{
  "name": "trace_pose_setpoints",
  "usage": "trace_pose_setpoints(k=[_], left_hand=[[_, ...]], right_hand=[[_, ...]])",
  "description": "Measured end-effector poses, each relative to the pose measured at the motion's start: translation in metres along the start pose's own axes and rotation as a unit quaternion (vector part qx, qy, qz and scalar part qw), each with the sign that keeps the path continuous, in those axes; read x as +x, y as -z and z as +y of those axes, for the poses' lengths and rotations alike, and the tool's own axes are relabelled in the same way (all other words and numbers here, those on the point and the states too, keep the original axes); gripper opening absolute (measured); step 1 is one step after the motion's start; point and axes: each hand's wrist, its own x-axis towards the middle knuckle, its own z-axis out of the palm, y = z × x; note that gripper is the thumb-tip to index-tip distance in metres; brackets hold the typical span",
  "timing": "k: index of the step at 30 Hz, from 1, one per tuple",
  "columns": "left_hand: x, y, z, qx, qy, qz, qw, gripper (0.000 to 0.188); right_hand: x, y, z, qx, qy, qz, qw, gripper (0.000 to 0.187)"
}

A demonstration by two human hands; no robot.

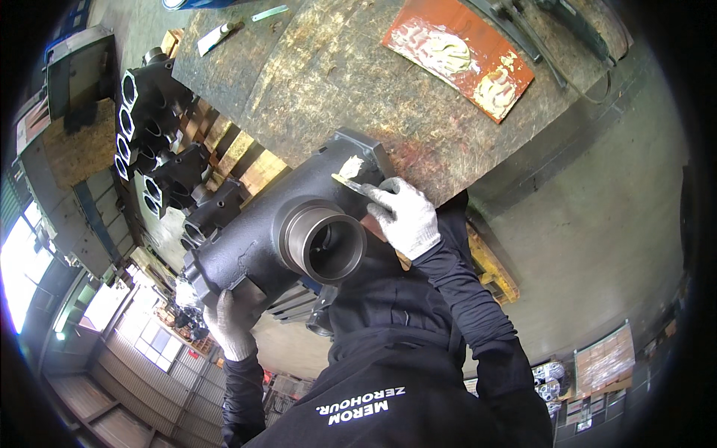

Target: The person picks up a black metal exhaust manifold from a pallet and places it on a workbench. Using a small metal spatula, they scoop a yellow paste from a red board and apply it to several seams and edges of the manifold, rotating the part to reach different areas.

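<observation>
A large black cast metal pipe part [250, 243], with a round machined opening [328, 245] on its side, lies across in front of me, its far end over the table edge. My left hand [230, 322], in a pale knit glove, is closed around the flange at its near left end; some fingers are hidden. My gloved right hand [405, 218] pinches a small putty spatula [351, 184] by the far right end. The spatula's tip lies against the black surface, just beside a cream-coloured dab of filler [352, 166].
A worn, stained table [314, 89] spreads ahead. On it lie a reddish-brown board [418, 48] smeared with cream filler, a white tube [215, 39] and a pale green strip [269, 13]. Several similar black castings [168, 168] stand at the left near a wooden pallet [250, 160].
</observation>
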Motion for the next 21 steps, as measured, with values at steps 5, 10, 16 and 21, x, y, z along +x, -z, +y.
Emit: trace_pose_setpoints(k=[5,10,16,21], left_hand=[[0.001,0.001,-0.001,0.004,-0.001,0.001,1.0,0.039],[-0.002,-0.001,-0.001,-0.017,0.01,0.035,0.999,0.034],[-0.004,-0.003,0.0,-0.018,0.035,0.048,0.998,0.034],[-0.005,-0.005,0.002,-0.019,0.012,0.031,0.999,0.034]], right_hand=[[0.008,0.007,0.01,0.071,-0.091,-0.003,0.993,0.034],[0.02,0.016,0.021,0.011,-0.055,-0.004,0.998,0.032],[0.03,0.021,0.023,-0.089,0.021,-0.009,0.996,0.033],[0.018,0.013,0.02,-0.073,0.057,-0.006,0.996,0.036]])
